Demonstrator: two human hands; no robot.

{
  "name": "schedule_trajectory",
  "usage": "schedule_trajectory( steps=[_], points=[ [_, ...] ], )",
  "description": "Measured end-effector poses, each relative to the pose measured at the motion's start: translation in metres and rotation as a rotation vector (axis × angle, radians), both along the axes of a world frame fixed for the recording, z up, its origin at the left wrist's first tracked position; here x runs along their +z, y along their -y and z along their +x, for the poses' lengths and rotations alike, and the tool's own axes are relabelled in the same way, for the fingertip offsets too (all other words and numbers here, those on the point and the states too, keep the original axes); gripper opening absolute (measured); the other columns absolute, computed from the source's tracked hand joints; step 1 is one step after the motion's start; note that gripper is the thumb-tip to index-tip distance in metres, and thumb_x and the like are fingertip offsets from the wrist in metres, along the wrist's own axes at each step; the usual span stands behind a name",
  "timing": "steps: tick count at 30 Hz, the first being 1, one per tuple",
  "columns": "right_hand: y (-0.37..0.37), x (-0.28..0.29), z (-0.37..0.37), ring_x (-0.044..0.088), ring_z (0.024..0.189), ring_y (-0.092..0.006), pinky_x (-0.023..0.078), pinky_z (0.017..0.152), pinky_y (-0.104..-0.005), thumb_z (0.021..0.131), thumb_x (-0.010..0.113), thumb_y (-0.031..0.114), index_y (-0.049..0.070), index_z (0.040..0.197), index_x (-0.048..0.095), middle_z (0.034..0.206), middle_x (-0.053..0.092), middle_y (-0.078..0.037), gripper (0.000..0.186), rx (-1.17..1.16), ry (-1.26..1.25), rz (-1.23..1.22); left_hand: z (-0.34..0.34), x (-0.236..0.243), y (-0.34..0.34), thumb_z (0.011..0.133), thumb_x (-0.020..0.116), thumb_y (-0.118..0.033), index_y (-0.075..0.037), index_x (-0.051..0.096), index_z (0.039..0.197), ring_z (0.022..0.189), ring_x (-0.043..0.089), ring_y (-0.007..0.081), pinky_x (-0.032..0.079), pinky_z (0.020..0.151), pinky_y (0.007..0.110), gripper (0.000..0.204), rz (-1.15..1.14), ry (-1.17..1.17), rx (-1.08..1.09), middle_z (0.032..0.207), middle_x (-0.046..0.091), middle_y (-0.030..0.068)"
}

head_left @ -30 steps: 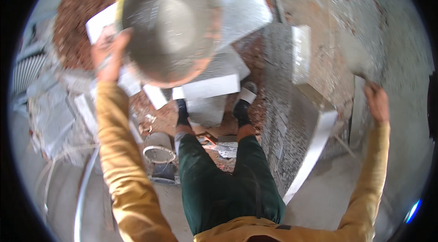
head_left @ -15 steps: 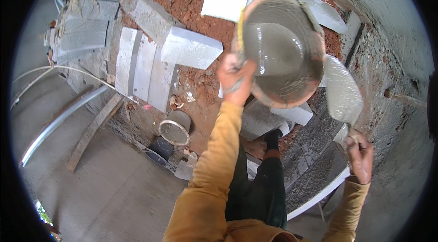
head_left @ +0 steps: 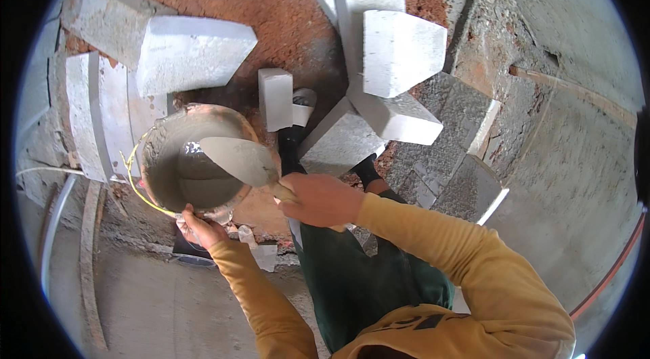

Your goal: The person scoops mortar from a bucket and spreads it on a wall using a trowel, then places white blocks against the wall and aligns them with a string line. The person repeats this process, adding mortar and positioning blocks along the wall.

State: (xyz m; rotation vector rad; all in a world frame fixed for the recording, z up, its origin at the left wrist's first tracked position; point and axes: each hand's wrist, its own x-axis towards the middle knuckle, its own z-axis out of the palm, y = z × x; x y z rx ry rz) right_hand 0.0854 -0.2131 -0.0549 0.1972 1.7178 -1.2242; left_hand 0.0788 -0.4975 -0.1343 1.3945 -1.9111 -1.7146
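Compared with half a second ago, the bucket (head_left: 238,122) is now lowered to the left of the legs, and the trowel (head_left: 238,158), formerly held apart at its right, is brought across its mouth. The bucket's near rim is gripped by the left hand (head_left: 201,229), part of the fingers being hidden; the trowel's handle is enclosed by the closed fingers of the right hand (head_left: 321,198). Grey mortar (head_left: 210,189) is contained in the bucket; whether it is touched by the blade cannot be told. Ground: red soil (head_left: 291,27), bordered by a grey floor (head_left: 142,278) and, at right, a rough grey wall (head_left: 569,162). Pale blocks (head_left: 405,54) are piled ahead of the feet; one small block (head_left: 275,98) is stood just beside a shoe (head_left: 305,97). A yellow strap (head_left: 128,166) is looped at the bucket's left.
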Motion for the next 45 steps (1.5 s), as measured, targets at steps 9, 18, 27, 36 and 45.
schedule_trajectory(
  steps=[9,18,27,36,45],
  points=[
    [0.106,-0.117,-0.040,0.058,0.102,-0.0376,0.046,0.088,-0.0440,0.081,0.051,0.031,-0.009,0.108,0.050,0.106,0.059,-0.028,0.048,0.193,0.262,-0.021,0.080,-0.156,0.095,0.077,0.065,-0.021,-0.008,0.055,0.097,0.079,0.057,0.0185,0.046,0.063,0.034,0.026,0.127,0.338,0.148,0.088,0.061,0.0057],
    [0.203,-0.194,0.006,0.055,0.104,-0.0444,0.045,0.090,-0.0463,0.082,0.052,0.035,-0.011,0.124,0.040,0.116,0.051,-0.032,0.063,0.054,0.331,0.047,0.152,-0.181,0.159,0.086,0.059,-0.046,-0.015,0.034,0.131,0.105,0.055,0.0311,0.047,0.080,0.047,0.061,0.414,0.776,0.187,0.128,0.046,0.0138],
    [0.108,-0.136,0.016,0.059,0.098,-0.0389,0.047,0.085,-0.0471,0.080,0.060,0.025,-0.002,0.109,0.055,0.112,0.056,-0.022,0.040,-0.315,-0.025,0.053,0.194,-0.116,0.097,0.091,0.046,-0.046,-0.005,0.046,0.126,0.107,0.056,0.0210,0.048,0.080,0.031,0.054,0.281,1.143,-0.323,0.125,0.051,0.0123],
    [-0.242,-0.072,0.085,0.051,0.115,-0.0314,0.045,0.092,-0.0374,0.089,0.054,0.046,-0.002,0.120,0.055,0.114,0.057,-0.021,0.057,-0.876,-0.096,1.017,0.068,-0.065,-0.231,0.086,0.056,-0.052,-0.009,0.042,0.133,0.099,0.060,0.0238,0.048,0.081,0.038,0.065,0.651,0.821,-1.054,0.123,0.054,0.0117],
    [-0.270,-0.140,0.193,0.061,0.096,-0.0274,0.054,0.069,-0.0427,0.088,0.049,0.048,0.004,0.132,0.047,0.113,0.058,-0.017,0.062,-1.312,0.586,0.224,0.050,-0.053,-0.367,0.081,0.057,-0.054,-0.010,0.040,0.132,0.108,0.056,0.0306,0.047,0.083,0.052,0.070,0.803,0.842,-0.991,0.125,0.051,0.0142]
  ],
)
